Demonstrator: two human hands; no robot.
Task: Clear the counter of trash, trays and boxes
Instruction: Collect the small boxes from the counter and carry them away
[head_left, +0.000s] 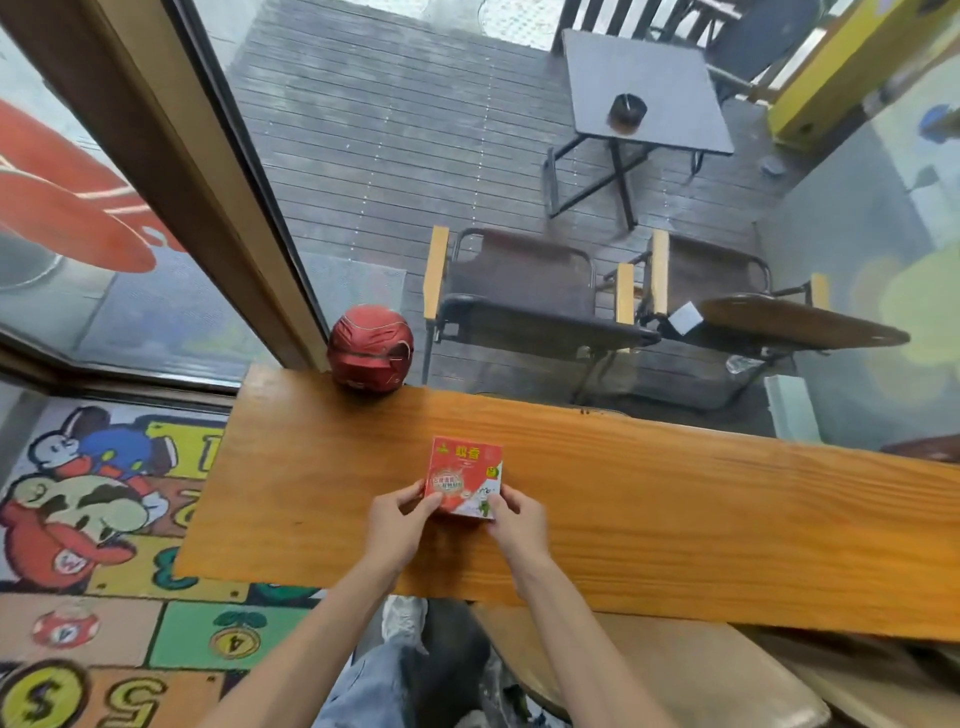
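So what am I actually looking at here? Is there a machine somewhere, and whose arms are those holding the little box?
No machine here: a person wears a wide-angle camera on the head, so the single picture looks down at their own arms. The left hand and right hand both grip a small red and white box by its near corners, over a long wooden counter. At the counter's far edge, by the window, sits a red helmet-shaped object. Through the glass you see outdoor chairs and a small dark table. The floor at the left is painted with cartoon pictures.
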